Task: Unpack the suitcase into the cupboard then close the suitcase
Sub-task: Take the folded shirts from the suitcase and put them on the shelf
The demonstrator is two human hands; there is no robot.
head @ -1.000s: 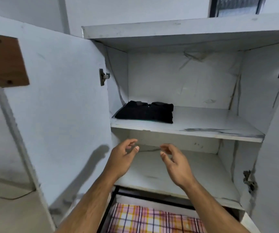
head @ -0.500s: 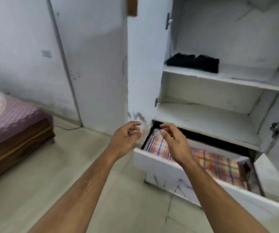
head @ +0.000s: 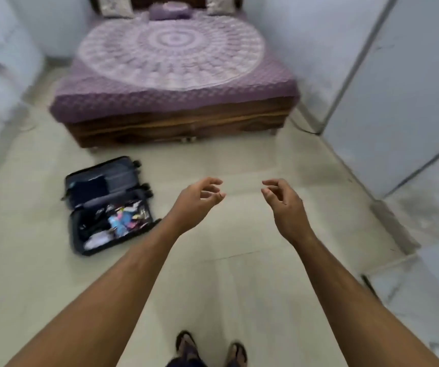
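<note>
Open suitcase (head: 108, 205) on floor, well left of empty fingers (head: 210, 188).

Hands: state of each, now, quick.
Left hand: open, fingers loosely curled, holding nothing.
Right hand: open, fingers loosely curled, holding nothing.

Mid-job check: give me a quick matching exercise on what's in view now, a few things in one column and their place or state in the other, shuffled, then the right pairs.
Things:
1. dark hard-shell suitcase
2. purple patterned bedspread
3. left hand
4. pair of sandals

Place or state:
A. covers the wooden bed
B. on the feet at the bottom edge of the view
C. lies open on the pale floor, clothes inside
D. held out in the air, fingers loosely curled, holding nothing

Pairs: 1-C, 2-A, 3-D, 4-B
</note>
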